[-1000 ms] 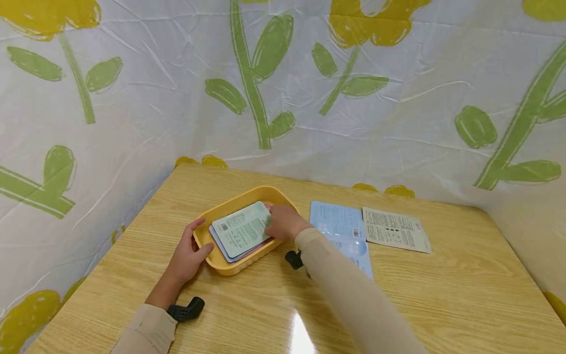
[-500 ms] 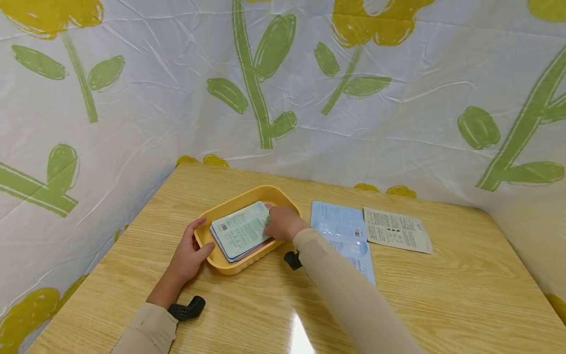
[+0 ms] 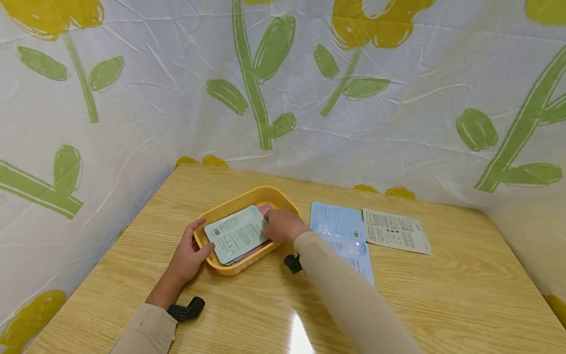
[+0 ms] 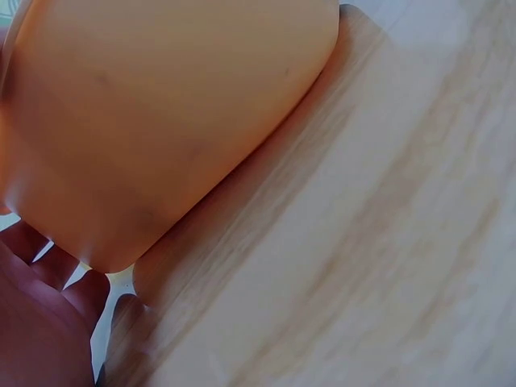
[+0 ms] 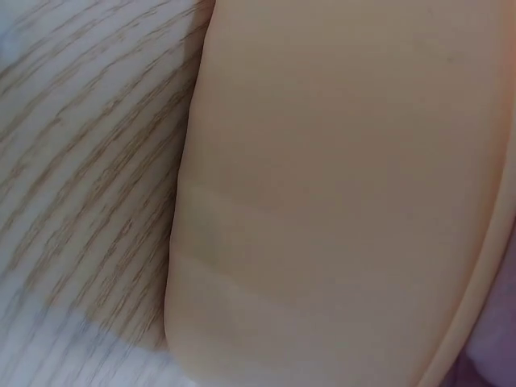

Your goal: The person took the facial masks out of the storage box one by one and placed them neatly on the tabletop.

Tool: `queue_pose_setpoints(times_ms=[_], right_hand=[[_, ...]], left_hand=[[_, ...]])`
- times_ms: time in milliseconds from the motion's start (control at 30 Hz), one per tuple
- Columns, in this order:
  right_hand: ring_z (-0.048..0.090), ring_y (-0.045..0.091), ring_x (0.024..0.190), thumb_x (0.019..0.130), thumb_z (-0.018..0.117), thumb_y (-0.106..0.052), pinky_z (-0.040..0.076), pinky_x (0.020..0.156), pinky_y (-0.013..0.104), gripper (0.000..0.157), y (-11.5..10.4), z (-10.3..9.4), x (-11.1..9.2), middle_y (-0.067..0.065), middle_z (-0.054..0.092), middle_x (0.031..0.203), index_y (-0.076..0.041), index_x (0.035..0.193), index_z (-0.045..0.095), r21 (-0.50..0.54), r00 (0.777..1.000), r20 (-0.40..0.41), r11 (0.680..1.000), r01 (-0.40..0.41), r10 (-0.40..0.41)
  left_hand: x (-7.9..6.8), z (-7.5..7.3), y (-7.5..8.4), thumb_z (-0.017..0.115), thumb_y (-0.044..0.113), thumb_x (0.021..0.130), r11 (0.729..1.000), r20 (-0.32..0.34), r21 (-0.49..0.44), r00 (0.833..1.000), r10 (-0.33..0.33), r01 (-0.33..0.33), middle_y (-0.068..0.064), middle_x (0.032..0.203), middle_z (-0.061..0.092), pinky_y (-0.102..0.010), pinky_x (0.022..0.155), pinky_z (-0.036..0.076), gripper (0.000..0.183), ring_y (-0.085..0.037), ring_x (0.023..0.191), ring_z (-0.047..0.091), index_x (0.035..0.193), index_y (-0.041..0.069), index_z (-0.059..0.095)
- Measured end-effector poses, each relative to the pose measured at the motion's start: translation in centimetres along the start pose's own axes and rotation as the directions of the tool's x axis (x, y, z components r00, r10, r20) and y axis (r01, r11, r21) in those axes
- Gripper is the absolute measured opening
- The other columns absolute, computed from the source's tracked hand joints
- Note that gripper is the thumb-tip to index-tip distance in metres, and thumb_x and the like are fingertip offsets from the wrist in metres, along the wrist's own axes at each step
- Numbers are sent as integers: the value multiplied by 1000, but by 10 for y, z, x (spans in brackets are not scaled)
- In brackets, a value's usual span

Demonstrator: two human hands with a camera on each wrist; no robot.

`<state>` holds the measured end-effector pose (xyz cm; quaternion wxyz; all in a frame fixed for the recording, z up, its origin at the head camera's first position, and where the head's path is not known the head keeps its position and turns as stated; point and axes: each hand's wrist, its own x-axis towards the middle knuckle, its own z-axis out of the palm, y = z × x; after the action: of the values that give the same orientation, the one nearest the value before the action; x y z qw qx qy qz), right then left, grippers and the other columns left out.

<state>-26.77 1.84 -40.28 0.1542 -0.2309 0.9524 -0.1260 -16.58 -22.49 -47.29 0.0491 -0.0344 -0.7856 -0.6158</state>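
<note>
A yellow plastic tray (image 3: pixel 235 269) with rounded corners stands on the table, and its outer wall fills both wrist views. My left hand (image 3: pixel 187 255) grips its left end, thumb over the near rim and fingers spread along the end wall. Inside lies a pile of flat packets; uppermost is a pale green packet (image 3: pixel 236 235) with printed text and a barcode. My right hand (image 3: pixel 283 225) reaches over the tray's right side and pinches the green packet's right edge; its fingertips are partly hidden. A pink packet (image 3: pixel 264 208) shows from under it at the back.
Two light blue packets (image 3: pixel 337 216) lie right of the tray, one nearer me and partly under the right sleeve (image 3: pixel 353 295). Beside them is a pale grey-green packet (image 3: pixel 396 230) with printed text. A flower-patterned cloth (image 3: pixel 398 123) rises behind the wooden table (image 3: pixel 464 285).
My right hand has shifted the green packet left and a little toward me, baring more of the pink packet behind it. The left hand and the tray have stayed in place.
</note>
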Motion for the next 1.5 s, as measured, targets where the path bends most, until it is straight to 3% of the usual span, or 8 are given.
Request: queue_pose_setpoints(times_ms=[333,433,633,733,1033,1267,1500], right_hand=[[56,23,92,90,66,-24,46,86,34,42,-4,-6,5,4,64,108,-7,128,61,6,998,64,1000,-14,14],[55,24,94,89,67,-24,46,87,34,45,-6,-8,5,4,63,108,-8,130,60,14,996,89,1000,-23,22],[57,22,107,92,66,-25,43,103,36,54,-5,-8,6,7,62,131,-7,141,55,17,997,76,999,33,-34],[57,21,109,94,64,-24,43,105,36,50,-4,-9,6,7,62,132,-6,140,56,29,996,48,997,74,-76],[56,20,100,94,66,-18,46,99,34,39,-2,-9,5,6,63,119,-5,131,60,147,994,-32,983,112,-108],[58,20,97,91,73,-17,48,93,33,48,-1,-6,4,5,64,110,-8,134,54,269,995,-43,958,98,-89],[59,18,90,94,68,-12,52,79,29,43,0,-4,2,6,65,109,-7,134,53,293,994,-60,951,103,-89]], left_hand=[[2,-3,4,59,1,95,1000,3,15,1000,4,-4,-25,157,24,-42,106,35,69,-40,142,33,153,1,22],[3,-3,5,59,2,96,1000,10,11,1000,-2,2,-25,157,24,-39,107,35,68,-39,142,33,153,1,21],[5,-5,5,58,2,97,1000,26,-24,1000,-11,12,-27,153,29,-15,96,41,69,-40,137,40,154,1,19],[7,-6,5,58,1,97,999,29,-38,999,-12,13,-28,152,30,-9,93,40,69,-40,135,42,154,1,19],[9,-8,6,57,0,96,999,36,-37,999,-14,16,-28,156,24,-9,95,38,69,-40,138,37,154,0,19],[7,-7,4,58,1,96,999,28,-31,1000,-14,14,-27,155,26,-9,94,38,70,-41,138,39,154,1,19],[4,-5,2,59,2,96,999,25,-37,1000,-9,10,-26,156,24,-14,98,40,70,-40,139,37,154,1,19]])
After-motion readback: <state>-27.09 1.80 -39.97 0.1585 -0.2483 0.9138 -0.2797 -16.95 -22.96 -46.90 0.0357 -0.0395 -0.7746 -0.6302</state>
